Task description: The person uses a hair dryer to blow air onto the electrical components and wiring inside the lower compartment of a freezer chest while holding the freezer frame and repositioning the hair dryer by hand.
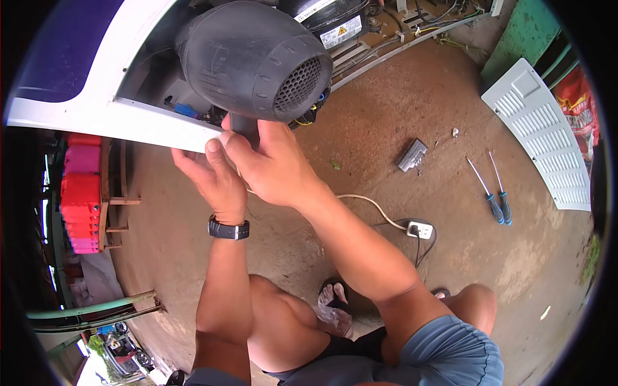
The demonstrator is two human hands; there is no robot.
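Observation:
My right hand (273, 161) is wrapped round the handle of a black hair dryer (238, 61), whose round vented back faces me. Just left of it, my left hand (212, 177), with a black watch on the wrist, has its fingers at the lower edge of a white metal frame (161, 125). Its thumb points up beside the dryer handle. Behind the dryer, wires and a blue part (185, 110) show inside the frame. The dryer hides its own nozzle and whatever lies in front of it.
A black compressor (335, 22) sits at the top. On the floor are two screwdrivers (494, 207), a small grey box (412, 155) and a white socket (420, 229) with cords. A vented white panel (541, 132) leans at right; red and pink stacked items (82, 193) stand at left.

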